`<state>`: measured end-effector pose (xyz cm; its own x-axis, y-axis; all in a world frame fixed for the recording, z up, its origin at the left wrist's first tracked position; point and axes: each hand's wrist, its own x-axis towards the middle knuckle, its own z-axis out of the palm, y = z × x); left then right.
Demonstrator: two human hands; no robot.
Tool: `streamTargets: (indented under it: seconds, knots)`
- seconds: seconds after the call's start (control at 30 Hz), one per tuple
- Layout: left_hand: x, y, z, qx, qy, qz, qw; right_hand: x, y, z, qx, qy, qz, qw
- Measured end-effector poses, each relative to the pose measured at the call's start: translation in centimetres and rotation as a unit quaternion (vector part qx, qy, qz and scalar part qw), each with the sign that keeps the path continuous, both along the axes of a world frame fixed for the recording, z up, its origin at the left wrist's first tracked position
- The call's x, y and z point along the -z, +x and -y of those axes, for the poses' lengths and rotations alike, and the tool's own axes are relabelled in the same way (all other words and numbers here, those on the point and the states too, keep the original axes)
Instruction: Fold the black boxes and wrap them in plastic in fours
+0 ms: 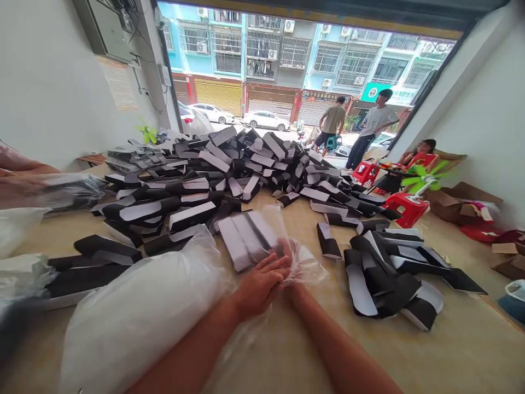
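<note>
My left hand (260, 285) and my right hand (293, 291) meet at the gathered neck of a clear plastic bag (268, 224), with the left lying over the right and partly hiding it. Inside the bag lie several flat black-and-white foam pieces (241, 239). A large heap of the same pieces (205, 175) spreads across the beige floor ahead. A smaller scatter of them (385, 271) lies to my right, and another (92, 265) lies to my left. A stuffed white plastic sack (135, 314) rests against my left forearm.
Beyond the heap, an open shopfront (311, 65) faces a street with parked cars. Two standing people (371, 126) are outside, and a seated person (418, 158) is just inside. Red plastic stools (406, 210), a small green fan (422, 178) and cardboard boxes (459, 202) stand at the right.
</note>
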<state>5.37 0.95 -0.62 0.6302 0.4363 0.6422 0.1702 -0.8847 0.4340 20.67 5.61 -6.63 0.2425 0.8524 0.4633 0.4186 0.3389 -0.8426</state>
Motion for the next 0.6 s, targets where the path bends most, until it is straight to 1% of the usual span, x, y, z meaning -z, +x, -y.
streamTargets:
  seconds: [0.07, 0.1, 0.17, 0.23, 0.33, 0.4, 0.6]
  knots:
    - [-0.1, 0.1, 0.0, 0.003, -0.008, -0.009, 1.000, -0.1, 0.1, 0.7, 0.008, 0.016, 0.020, 1.000]
    - [-0.2, 0.1, 0.1, 0.002, -0.011, -0.012, 1.000, -0.2, 0.2, 1.1, -0.002, 0.019, 0.024, 1.000]
    - [-0.3, 0.2, 0.1, 0.001, -0.015, -0.015, 1.000, -0.5, 0.4, 1.7, -0.029, 0.008, 0.007, 1.000]
    - [-0.3, 0.2, 0.1, -0.003, -0.016, -0.013, 1.000, -0.6, 0.6, 2.0, -0.039, -0.009, -0.030, 0.999]
    - [-0.3, 0.2, 0.1, -0.005, -0.017, -0.014, 1.000, -0.9, 0.4, 2.1, -0.032, -0.017, -0.086, 0.996]
    - [-0.3, 0.2, 0.1, -0.004, -0.019, -0.014, 1.000, -1.1, 0.2, 2.0, -0.023, -0.014, -0.102, 0.994]
    - [-0.3, 0.2, 0.0, -0.011, -0.020, 0.005, 1.000, -1.1, 0.0, 2.1, -0.008, -0.017, -0.074, 0.997]
